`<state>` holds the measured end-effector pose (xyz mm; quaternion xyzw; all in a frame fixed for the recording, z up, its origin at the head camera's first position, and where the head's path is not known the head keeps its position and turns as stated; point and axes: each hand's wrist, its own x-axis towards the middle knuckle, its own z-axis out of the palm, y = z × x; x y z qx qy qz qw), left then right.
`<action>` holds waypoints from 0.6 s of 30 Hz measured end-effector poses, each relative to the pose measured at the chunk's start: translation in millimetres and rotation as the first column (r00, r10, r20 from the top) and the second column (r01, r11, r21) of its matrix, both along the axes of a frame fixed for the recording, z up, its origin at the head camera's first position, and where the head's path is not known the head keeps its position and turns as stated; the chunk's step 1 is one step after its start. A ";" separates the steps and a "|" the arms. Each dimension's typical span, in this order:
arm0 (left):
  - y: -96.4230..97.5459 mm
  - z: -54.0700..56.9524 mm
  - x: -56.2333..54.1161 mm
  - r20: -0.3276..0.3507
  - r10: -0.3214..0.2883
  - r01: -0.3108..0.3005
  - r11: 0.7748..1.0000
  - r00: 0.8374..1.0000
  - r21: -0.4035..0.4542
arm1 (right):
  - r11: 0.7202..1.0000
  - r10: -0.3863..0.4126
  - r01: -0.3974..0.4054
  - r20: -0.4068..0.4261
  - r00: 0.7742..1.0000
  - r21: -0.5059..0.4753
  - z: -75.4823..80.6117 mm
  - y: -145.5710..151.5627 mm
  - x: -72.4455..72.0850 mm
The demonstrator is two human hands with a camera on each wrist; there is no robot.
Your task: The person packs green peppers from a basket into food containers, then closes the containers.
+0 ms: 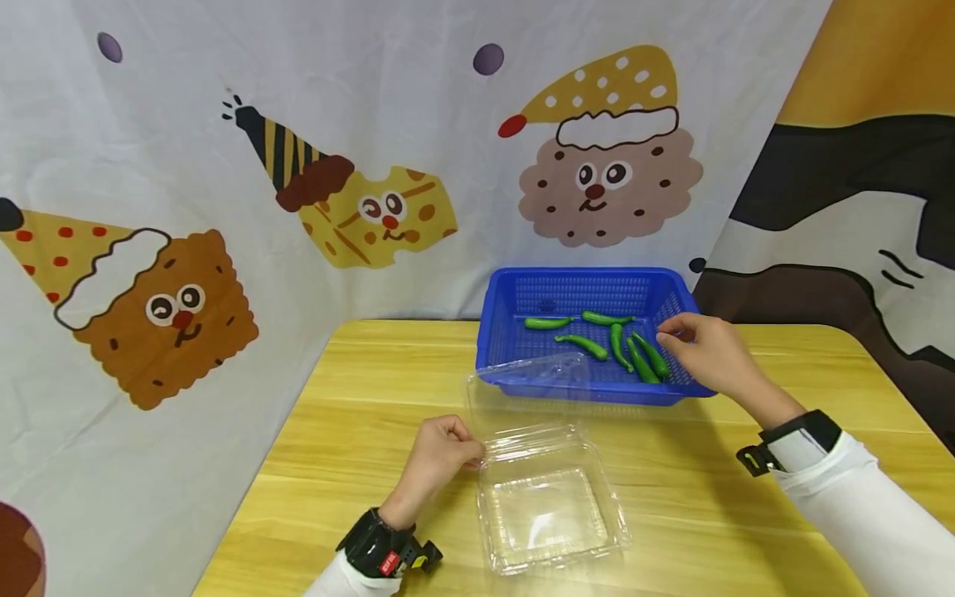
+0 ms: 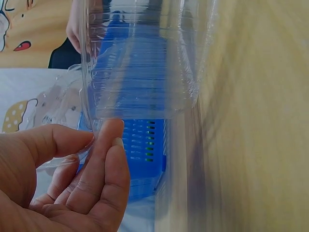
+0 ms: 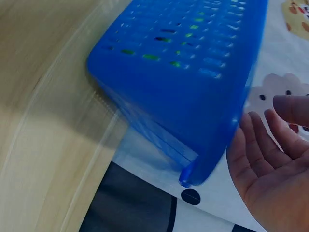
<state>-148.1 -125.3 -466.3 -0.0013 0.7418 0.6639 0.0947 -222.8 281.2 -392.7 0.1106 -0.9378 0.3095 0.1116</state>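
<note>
Green chili peppers [image 1: 584, 344], six in view, lie inside the blue plastic basket [image 1: 597, 395]. Before it, the clear clamshell box [image 1: 548, 518] is open, its hinge side pinched by the left hand [image 1: 440, 452]. The right hand [image 1: 705, 352], fingers loosely bent, holds nothing beside the basket's right rim.

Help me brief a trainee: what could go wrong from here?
The clear container might slide or tip, since the left hand pinches it only at one side.
Its raised lid, close to the basket, could snag there.
The right hand, by the basket's rim, might bump it and jostle the green peppers.
</note>
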 end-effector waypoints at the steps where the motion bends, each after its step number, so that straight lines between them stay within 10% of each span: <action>1: -0.5 0.1 0.1 0.000 -0.002 0.002 1.000 1.000 0.000 | 1.000 0.006 -0.006 0.010 1.000 0.011 -1.0 -0.7 -3.6; 18: -1.9 -1.9 -1.7 -0.010 -0.012 0.012 1.000 1.000 -0.028 | 0.973 0.073 -0.139 0.325 0.943 0.186 -21.6 -17.7 -46.8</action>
